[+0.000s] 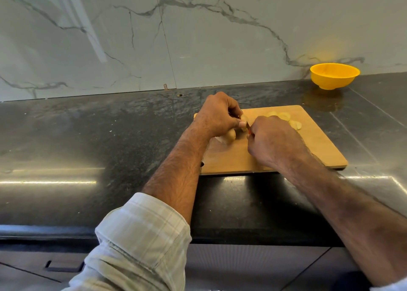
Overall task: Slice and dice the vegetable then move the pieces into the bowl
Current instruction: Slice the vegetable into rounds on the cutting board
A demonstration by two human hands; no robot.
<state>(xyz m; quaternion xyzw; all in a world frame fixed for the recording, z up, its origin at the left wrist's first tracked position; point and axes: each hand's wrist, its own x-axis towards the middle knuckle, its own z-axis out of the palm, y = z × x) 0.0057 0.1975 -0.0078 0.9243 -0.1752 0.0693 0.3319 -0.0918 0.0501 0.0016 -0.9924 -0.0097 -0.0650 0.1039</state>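
Note:
A wooden cutting board (317, 145) lies on the dark counter. My left hand (217, 115) grips a potato (230, 135) at the board's left end, fingers curled over it. My right hand (273, 140) holds a knife (248, 126) with a red handle; only a sliver of blade and handle shows between the hands, set against the potato. Several pale potato slices (286, 118) lie on the board beyond my right hand. A yellow bowl (334, 76) stands at the back right by the wall, apart from the board.
The dark stone counter (99, 136) stretches to the left and ends at a marble wall (176, 37) behind. Its front edge runs just below my forearms, with cabinet fronts underneath.

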